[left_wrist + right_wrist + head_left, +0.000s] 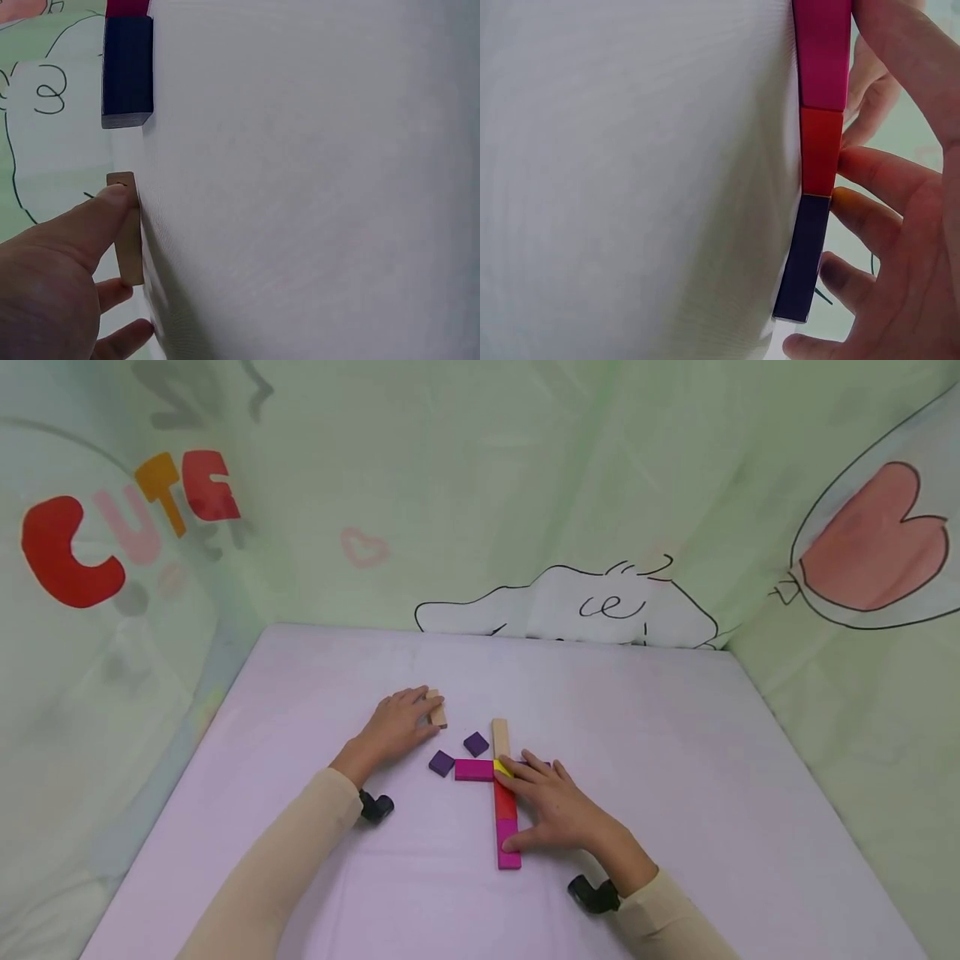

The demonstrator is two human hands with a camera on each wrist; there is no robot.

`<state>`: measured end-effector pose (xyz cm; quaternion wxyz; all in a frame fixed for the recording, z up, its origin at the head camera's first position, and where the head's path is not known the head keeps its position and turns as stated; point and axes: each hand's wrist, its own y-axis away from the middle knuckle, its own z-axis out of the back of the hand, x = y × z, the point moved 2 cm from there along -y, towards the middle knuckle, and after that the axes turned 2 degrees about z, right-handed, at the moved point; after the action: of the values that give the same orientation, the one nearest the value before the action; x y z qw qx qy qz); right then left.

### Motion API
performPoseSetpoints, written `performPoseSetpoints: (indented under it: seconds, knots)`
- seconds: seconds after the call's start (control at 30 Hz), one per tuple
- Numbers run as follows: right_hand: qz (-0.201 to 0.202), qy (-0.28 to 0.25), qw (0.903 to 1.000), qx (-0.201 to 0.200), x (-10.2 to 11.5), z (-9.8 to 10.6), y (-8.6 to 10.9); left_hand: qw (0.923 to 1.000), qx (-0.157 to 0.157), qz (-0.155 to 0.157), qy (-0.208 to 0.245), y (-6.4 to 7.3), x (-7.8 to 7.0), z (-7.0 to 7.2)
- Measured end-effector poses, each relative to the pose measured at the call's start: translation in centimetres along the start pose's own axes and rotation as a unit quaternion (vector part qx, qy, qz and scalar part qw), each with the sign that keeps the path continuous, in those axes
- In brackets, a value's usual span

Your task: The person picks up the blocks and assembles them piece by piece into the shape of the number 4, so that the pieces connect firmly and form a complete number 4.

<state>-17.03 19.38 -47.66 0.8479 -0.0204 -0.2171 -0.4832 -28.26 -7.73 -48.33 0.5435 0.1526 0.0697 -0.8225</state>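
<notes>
Over on the left, my left hand pinches a plain wooden block; in the left wrist view the thumb presses one end and fingertips meet the other. My right hand rests spread over a cross of coloured blocks laid on the table. Its thumb touches the lower magenta block, and its fingertips lie at the yellow piece and the red block. A second plain block forms the cross's top, another magenta block its left arm. The right arm, a dark purple block, is partly hidden by fingers.
Two small dark purple pieces lie left of the cross: one piece near the top block, the other piece at the magenta arm's end. A pale cloth covers the table. Printed curtains rise behind and at the sides.
</notes>
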Motion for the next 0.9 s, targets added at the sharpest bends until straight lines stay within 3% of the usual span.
performPoseSetpoints:
  seconds: [0.6,0.9]
  knots:
    - [0.000,0.001,1.0000,0.000,0.1,0.2,-0.1,0.9991,-0.001,-0.038,0.019,-0.3,-0.8,-0.2]
    - [0.002,0.003,1.0000,0.000,0.1,0.2,-0.1,0.9960,0.038,-0.072,0.036,0.2,-1.9,0.1]
